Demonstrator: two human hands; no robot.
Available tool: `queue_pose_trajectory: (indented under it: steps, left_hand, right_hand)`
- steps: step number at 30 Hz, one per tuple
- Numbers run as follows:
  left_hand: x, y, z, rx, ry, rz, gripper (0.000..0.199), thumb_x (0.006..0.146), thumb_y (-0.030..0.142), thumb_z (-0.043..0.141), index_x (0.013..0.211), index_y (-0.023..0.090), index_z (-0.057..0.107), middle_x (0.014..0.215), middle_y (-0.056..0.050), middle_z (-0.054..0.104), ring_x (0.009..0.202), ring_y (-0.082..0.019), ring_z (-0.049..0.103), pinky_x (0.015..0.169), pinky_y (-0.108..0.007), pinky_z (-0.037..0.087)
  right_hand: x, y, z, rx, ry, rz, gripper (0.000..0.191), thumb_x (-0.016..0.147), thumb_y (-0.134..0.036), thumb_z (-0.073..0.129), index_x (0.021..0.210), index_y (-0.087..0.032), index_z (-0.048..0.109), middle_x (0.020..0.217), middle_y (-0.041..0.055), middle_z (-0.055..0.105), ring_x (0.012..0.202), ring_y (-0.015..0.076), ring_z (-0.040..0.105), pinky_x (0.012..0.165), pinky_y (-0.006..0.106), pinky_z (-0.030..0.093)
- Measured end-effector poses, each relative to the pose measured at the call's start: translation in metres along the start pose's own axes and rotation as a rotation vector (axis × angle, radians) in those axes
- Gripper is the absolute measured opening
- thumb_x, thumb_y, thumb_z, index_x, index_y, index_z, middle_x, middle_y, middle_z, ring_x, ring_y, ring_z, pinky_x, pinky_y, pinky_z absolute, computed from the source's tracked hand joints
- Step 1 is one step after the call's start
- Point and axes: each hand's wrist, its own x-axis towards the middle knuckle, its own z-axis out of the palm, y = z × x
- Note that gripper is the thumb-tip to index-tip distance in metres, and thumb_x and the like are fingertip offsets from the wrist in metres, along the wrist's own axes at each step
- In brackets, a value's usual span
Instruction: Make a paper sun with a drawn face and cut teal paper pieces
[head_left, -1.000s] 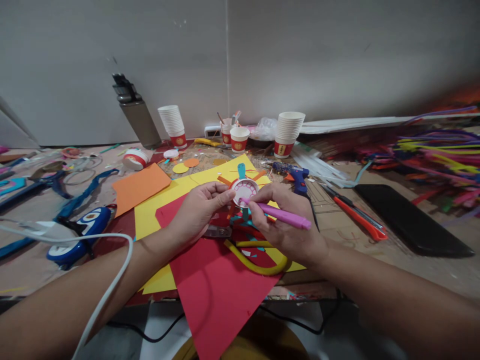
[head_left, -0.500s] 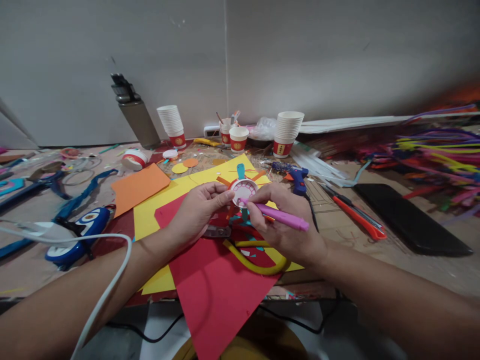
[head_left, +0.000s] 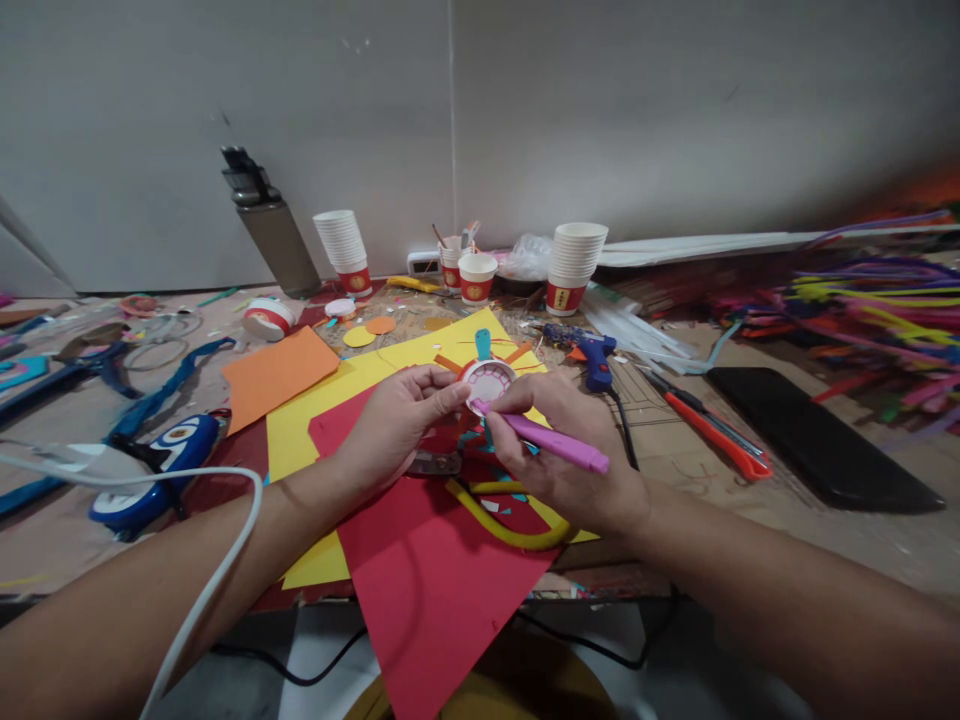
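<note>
My left hand (head_left: 412, 415) pinches the left rim of a small paper-cup craft (head_left: 491, 378), a round white piece with orange and teal paper strips sticking out around it. Purple-pink rounded shapes are drawn in a ring on its white face. In my right hand (head_left: 559, 430) is a purple marker (head_left: 555, 440), its tip on the lower edge of that face. Below the hands lie a pair of scissors with yellow handles (head_left: 517, 540), partly hidden, and red paper (head_left: 450, 590) on top of yellow paper (head_left: 300, 440).
Stacked paper cups (head_left: 577, 265) stand at the back beside a bottle (head_left: 277, 235). Right of my hands lie a blue glue gun (head_left: 596, 360), a red utility knife (head_left: 716, 430), a black phone-like slab (head_left: 817, 440) and pipe cleaners (head_left: 885, 310). A white cable (head_left: 251, 510) crosses my left forearm.
The marker tip has shifted slightly left and down along the white face, and its back end has dropped a little. My left hand keeps its hold on the craft.
</note>
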Motion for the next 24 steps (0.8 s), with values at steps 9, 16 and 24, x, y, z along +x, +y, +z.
queue_pose_trajectory:
  steps: [9,16,24]
  left_hand:
    - [0.0003,0.0015,0.0009,-0.015,-0.010,0.008,0.030,0.066,0.031,0.081,0.075,0.013,0.059,0.066,0.002,0.061,0.058,-0.008,0.056,0.059,-0.019,0.048]
    - [-0.0008,0.0039,0.0025,-0.016,0.012,0.003,0.029,0.065,0.029,0.081,0.074,0.013,0.059,0.065,0.003,0.060,0.056,-0.007,0.054,0.057,-0.019,0.048]
    - [-0.0014,0.0049,0.0031,-0.010,0.015,0.013,0.030,0.064,0.031,0.082,0.073,0.012,0.060,0.065,0.002,0.061,0.057,-0.008,0.055,0.057,-0.019,0.047]
  right_hand:
    - [-0.0002,-0.0001,0.0001,0.000,0.012,0.004,0.007,0.086,-0.019,0.055,0.079,-0.019,0.055,0.071,0.0001,0.064,0.066,0.0133,0.059,0.067,0.029,0.043]
    - [-0.0008,0.0016,0.0002,-0.013,0.031,0.015,0.008,0.086,-0.019,0.055,0.078,-0.019,0.054,0.069,-0.0012,0.061,0.065,0.0127,0.057,0.064,0.029,0.042]
    - [-0.0009,0.0026,-0.0008,-0.029,0.029,0.036,0.006,0.085,-0.021,0.055,0.080,-0.020,0.054,0.070,-0.0012,0.062,0.065,0.0128,0.056,0.062,0.029,0.040]
